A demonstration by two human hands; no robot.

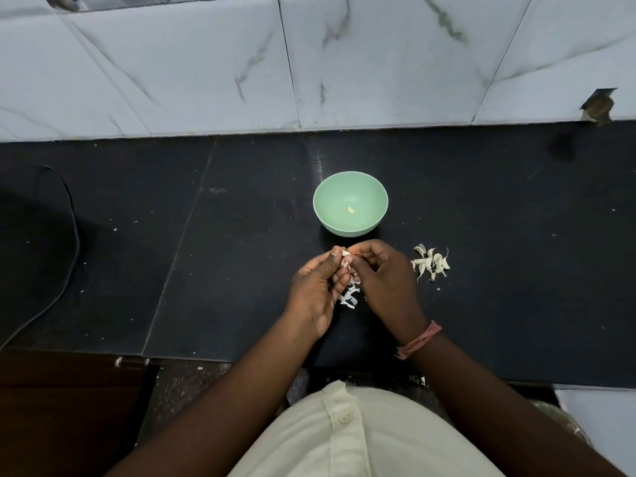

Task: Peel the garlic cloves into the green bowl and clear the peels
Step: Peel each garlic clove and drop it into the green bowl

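Black stone worktop (pixel 481 304), polished and flecked with pale crumbs, runs below a wall of white marble-veined tiles (pixel 172 74); a dark cable (pixel 74 235) curves along its left side. Next in size, a cream buttoned shirt (pixel 361 438) fills the lower edge, with both forearms reaching forward.

Round pale-green plastic bowl (pixel 350 203) stands near the middle of the worktop, just beyond the hands, holding a single small peeled clove (pixel 351 210) at its bottom.

Left hand (pixel 318 287) and right hand (pixel 385 280), the latter with a pink thread band (pixel 418 340) at the wrist, meet just in front of the bowl. Fingers of both hands are curled inward and pinch one small garlic clove (pixel 345 255) between the fingertips, a strip of skin hanging from it.

Heap of unpeeled white garlic cloves (pixel 432 262) lies to the right of the right hand, apart from it. Scattered papery white peels (pixel 349 297) lie on the worktop directly beneath the hands.

Risks, as judged: the clove is small and probably slippery once bared, so a firm tug on the skin could flick it onto the worktop. Light peels may drift into the nearby bowl or cling to the fingers.
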